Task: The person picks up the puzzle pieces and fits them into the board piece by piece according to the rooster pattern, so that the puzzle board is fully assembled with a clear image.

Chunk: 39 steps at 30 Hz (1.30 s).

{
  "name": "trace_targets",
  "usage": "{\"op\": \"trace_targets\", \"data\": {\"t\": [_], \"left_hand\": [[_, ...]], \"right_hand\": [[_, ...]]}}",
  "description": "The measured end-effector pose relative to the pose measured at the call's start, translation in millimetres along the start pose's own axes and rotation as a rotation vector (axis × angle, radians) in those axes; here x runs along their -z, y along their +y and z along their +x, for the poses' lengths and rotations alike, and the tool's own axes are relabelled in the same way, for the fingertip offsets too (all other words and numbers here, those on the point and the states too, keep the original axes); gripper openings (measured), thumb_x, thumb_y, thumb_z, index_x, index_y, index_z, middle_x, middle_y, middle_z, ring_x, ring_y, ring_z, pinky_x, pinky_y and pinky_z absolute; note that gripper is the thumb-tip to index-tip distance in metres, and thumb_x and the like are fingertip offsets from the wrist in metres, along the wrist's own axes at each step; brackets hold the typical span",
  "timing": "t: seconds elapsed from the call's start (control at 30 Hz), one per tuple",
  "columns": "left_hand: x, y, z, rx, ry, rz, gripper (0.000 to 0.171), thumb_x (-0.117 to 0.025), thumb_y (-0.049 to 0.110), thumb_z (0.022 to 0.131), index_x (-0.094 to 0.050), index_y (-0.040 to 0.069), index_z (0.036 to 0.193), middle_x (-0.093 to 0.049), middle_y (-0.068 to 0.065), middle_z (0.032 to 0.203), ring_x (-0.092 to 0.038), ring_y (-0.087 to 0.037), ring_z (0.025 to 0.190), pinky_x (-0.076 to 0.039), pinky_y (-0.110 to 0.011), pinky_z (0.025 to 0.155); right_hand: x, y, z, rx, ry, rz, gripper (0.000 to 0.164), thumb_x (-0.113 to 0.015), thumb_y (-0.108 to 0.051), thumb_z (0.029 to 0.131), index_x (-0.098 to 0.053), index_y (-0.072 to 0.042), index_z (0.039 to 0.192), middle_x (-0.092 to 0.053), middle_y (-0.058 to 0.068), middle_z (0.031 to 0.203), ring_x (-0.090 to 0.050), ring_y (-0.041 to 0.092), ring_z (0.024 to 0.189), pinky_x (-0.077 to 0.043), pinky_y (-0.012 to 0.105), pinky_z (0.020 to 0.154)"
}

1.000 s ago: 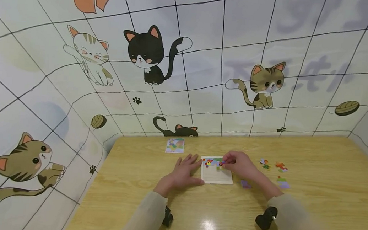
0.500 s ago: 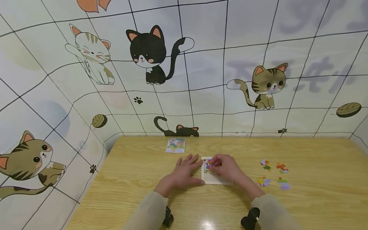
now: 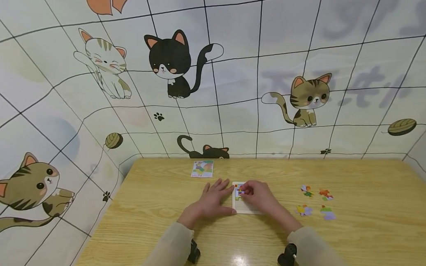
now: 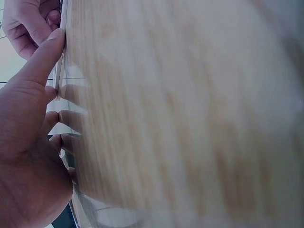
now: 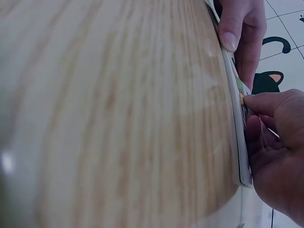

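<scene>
A shallow white puzzle tray (image 3: 249,211) lies on the table in front of me, with colourful puzzle pieces (image 3: 237,197) in its left part. My left hand (image 3: 213,200) is spread flat on the table at the tray's left side, its fingers straight and its thumb and forefinger touching the edge. My right hand (image 3: 258,195) is over the tray, thumb and fingertips pinching a small puzzle piece (image 5: 243,100) low against the others. That hand hides much of the tray's upper right and most of the piece.
Right of the tray lie loose puzzle pieces: a green-orange one (image 3: 307,191), a red-orange one (image 3: 325,194), a yellow-purple one (image 3: 304,210) and a green-purple one (image 3: 327,213). A picture card (image 3: 202,169) lies at the back left. A cat-patterned wall covering (image 3: 236,122) stands behind the table.
My right hand has moved left from the tray's upper right corner to its left part. The yellow-purple piece is now uncovered by the forearm. The left hand stays in place.
</scene>
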State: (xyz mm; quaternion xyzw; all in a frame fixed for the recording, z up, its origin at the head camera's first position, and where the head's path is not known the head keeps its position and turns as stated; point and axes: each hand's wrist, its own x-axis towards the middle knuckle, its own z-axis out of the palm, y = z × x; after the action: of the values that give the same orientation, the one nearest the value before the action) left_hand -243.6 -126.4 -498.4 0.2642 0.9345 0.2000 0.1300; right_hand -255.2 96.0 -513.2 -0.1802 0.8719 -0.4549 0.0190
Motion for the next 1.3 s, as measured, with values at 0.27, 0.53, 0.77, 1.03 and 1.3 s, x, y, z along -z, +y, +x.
{"op": "trace_targets", "data": {"t": [0.27, 0.53, 0.77, 1.03, 1.3], "left_hand": [[-0.7, -2.2, 1.1, -0.011, 0.004, 0.005, 0.083, -0.07, 0.052, 0.094, -0.037, 0.015, 0.161, -0.021, -0.008, 0.17, -0.009, -0.032, 0.157, -0.004, -0.062, 0.121], [0.1, -2.0, 0.8, -0.021, 0.001, 0.0, 0.082, -0.069, 0.051, 0.095, -0.036, 0.014, 0.161, -0.02, -0.009, 0.169, -0.008, -0.033, 0.157, -0.004, -0.063, 0.121], [1.0, -1.2, -0.1, -0.021, 0.002, -0.006, 0.082, -0.07, 0.051, 0.095, -0.036, 0.013, 0.161, -0.021, -0.009, 0.169, -0.009, -0.033, 0.157, -0.004, -0.063, 0.121], [0.2, -1.8, 0.2, -0.024, 0.01, -0.009, 0.083, -0.071, 0.05, 0.094, -0.038, 0.013, 0.16, -0.022, -0.01, 0.169, -0.009, -0.033, 0.157, -0.004, -0.063, 0.121], [-2.1, -3.6, 1.8, -0.022, 0.006, 0.009, 0.084, -0.07, 0.051, 0.094, -0.036, 0.014, 0.161, -0.021, -0.01, 0.169, -0.009, -0.032, 0.157, -0.004, -0.062, 0.121]], "right_hand": [[-1.5, -1.0, -1.3, 0.099, 0.005, -0.078, 0.01, -0.074, 0.003, 0.088, -0.076, -0.001, 0.097, -0.061, 0.001, 0.085, -0.054, 0.01, 0.075, -0.046, 0.026, 0.067], [-0.2, -2.7, -2.0, 0.155, -0.029, -0.119, 0.017, -0.072, 0.004, 0.09, -0.078, -0.002, 0.105, -0.057, 0.001, 0.085, -0.051, 0.01, 0.073, -0.045, 0.026, 0.065], [1.1, -3.4, -2.7, 0.148, -0.06, -0.123, 0.017, -0.072, 0.001, 0.091, -0.078, 0.0, 0.108, -0.057, 0.002, 0.086, -0.05, 0.01, 0.072, -0.044, 0.025, 0.064], [-0.3, 0.1, -3.0, 0.12, -0.066, -0.117, 0.021, -0.076, -0.004, 0.088, -0.078, 0.001, 0.108, -0.057, 0.001, 0.086, -0.049, 0.008, 0.07, -0.044, 0.025, 0.063], [-0.8, 0.0, -4.2, 0.114, -0.057, -0.106, 0.02, -0.077, -0.004, 0.088, -0.078, -0.001, 0.108, -0.056, 0.0, 0.084, -0.048, 0.009, 0.07, -0.042, 0.026, 0.062]]}}
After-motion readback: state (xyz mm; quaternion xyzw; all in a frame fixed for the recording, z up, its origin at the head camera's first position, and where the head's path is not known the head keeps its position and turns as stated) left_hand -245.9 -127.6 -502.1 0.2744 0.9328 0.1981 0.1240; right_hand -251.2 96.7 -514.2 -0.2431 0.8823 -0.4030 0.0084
